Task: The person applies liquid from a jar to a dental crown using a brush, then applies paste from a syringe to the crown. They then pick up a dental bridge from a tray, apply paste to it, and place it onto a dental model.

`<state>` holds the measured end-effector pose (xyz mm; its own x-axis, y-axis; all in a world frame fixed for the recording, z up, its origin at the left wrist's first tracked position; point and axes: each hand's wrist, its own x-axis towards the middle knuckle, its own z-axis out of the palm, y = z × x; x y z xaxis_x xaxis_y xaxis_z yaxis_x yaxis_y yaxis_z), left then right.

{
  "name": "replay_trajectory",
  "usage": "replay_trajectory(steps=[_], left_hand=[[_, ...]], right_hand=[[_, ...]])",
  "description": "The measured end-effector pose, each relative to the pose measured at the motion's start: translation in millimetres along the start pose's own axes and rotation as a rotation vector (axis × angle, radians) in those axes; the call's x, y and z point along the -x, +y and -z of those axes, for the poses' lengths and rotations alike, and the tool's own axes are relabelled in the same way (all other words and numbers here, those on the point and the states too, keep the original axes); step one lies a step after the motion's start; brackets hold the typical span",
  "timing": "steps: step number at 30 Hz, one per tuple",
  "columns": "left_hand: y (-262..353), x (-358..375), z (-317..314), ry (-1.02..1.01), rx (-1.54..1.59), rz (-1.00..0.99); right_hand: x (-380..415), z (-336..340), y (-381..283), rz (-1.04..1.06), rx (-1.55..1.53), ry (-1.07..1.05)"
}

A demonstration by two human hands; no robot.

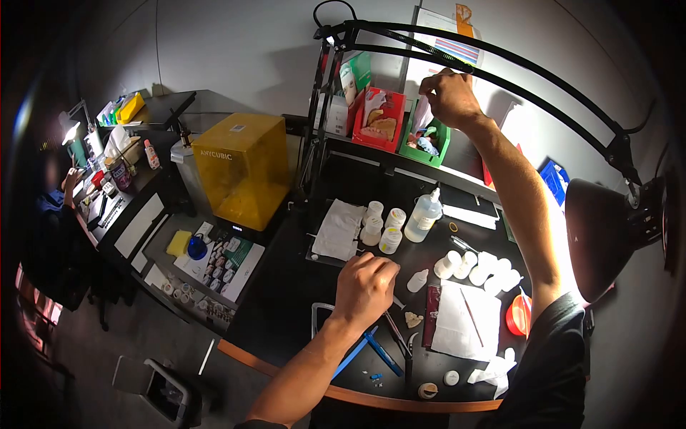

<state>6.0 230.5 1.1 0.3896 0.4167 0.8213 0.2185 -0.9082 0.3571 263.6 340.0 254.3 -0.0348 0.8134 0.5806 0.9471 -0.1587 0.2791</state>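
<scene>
My right hand is raised at the back, just under the black lamp arm, fingers curled and pinched together. Directly below it stands a green bin with pale and coloured pieces inside and a translucent pinkish bag-like wrap rising toward my fingers. What the fingertips hold is hidden. Low over the front of the desk, my left hand is closed, knuckles up, its fingertips out of sight. Near it lie a blue-handled tool, dark slim tools and a small cream dental model piece.
A red bin stands beside the green one. White jars, a clear squeeze bottle and a paper towel with a brush occupy the desk. The lamp head hangs right. A yellow-covered printer is left; a person sits far left.
</scene>
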Motion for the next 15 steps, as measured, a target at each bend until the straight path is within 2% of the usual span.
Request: replay_trajectory(steps=[6,15], left_hand=[[-0.7,0.7,-1.6,0.009,0.005,0.0],[-0.2,0.3,-0.9,0.007,0.014,0.001]], right_hand=[[7.1,-0.6,5.4,-0.031,0.058,-0.009],[13.6,-1.4,6.7,-0.061,0.068,-0.157]])
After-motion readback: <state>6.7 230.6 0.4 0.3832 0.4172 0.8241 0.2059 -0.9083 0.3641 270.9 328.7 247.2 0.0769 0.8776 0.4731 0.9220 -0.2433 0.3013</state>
